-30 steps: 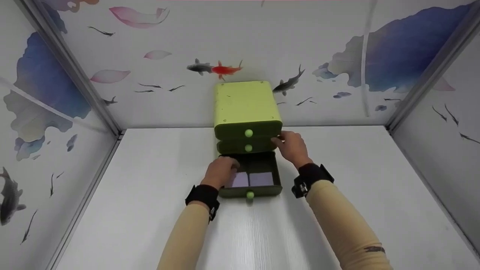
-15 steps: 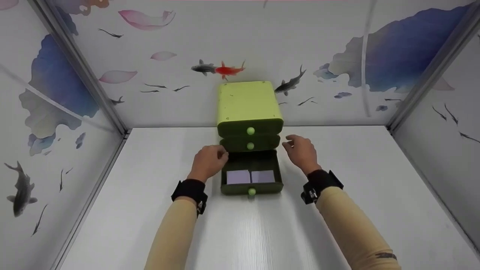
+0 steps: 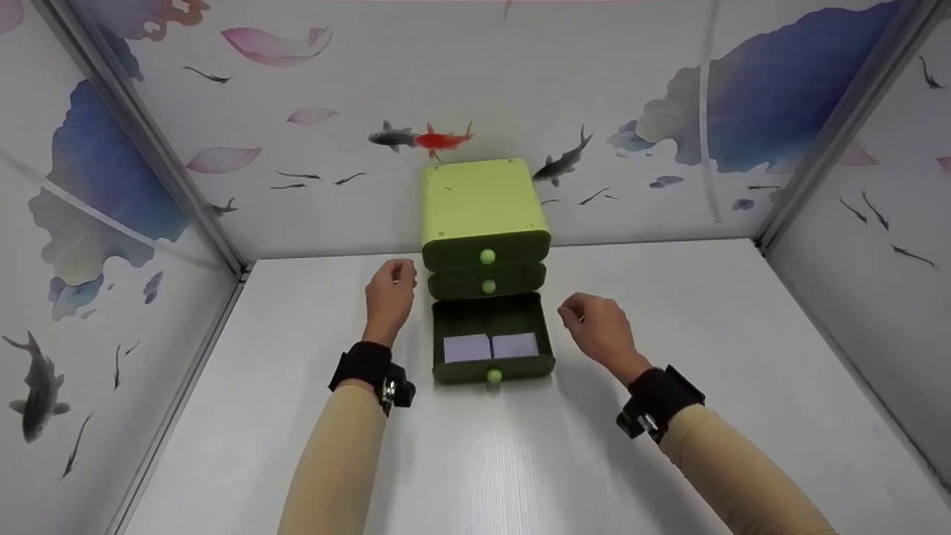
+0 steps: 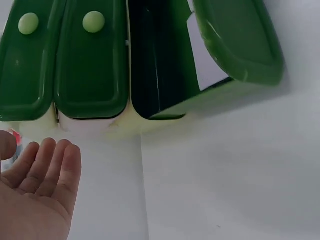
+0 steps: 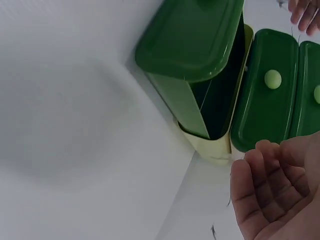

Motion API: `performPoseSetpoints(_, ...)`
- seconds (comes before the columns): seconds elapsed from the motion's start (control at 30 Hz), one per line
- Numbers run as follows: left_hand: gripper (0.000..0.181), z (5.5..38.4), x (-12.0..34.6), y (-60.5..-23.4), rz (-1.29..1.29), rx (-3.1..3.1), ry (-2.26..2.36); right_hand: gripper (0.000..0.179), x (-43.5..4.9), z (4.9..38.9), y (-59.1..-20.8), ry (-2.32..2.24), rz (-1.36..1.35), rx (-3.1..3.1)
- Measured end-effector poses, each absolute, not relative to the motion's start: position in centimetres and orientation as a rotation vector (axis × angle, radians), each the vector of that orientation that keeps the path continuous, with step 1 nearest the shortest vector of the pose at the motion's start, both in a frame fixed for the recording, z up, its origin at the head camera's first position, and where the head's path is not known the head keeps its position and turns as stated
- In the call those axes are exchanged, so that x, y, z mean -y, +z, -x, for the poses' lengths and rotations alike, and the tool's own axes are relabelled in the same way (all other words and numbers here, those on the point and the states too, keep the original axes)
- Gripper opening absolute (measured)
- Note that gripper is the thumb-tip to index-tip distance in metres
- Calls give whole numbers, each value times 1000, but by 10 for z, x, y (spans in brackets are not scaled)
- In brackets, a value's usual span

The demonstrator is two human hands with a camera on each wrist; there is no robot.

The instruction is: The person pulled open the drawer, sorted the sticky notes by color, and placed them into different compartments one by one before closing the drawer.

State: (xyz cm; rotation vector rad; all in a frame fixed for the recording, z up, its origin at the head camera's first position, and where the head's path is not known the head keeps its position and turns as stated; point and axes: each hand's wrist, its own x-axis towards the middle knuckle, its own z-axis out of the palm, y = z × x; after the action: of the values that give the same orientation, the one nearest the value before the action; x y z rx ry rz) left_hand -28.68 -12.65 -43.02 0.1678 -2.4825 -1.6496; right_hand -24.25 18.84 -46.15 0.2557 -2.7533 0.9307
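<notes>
Two pads (image 3: 490, 346) apparently lie inside pulled-out drawer (image 3: 493, 339).

Empty left hand (image 4: 37, 192) beside open drawer (image 4: 200, 65)

Bright, even light, soft shadows, slight blur, wide-angle bend at edges

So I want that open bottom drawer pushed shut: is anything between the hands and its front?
Nothing visible. The left hand and right hand flank the open bottom drawer, both empty; bare table lies before its front.
</notes>
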Motion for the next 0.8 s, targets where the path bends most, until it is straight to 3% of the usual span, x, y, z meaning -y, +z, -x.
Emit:
performPoseSetpoints(0.2, 57, 292, 117, -424, -281, 2391, -2026, 13, -173, 205, -475, 1114, -480, 2800)
performPoseSetpoints(0.47, 68, 296, 109, -418, -230, 2360, -2088, 19, -149, 172, -505, 1235, -721, 2956)
performPoseSetpoints(0.6, 68, 297, 106, -417, -243, 2386, -2037, 22, -138, 170, -517, 1365, -694, 3016)
performPoseSetpoints(0.8, 73, 299, 101, -415, -262, 2459, -1936, 29, -123, 178, -531, 1708, -415, 2986)
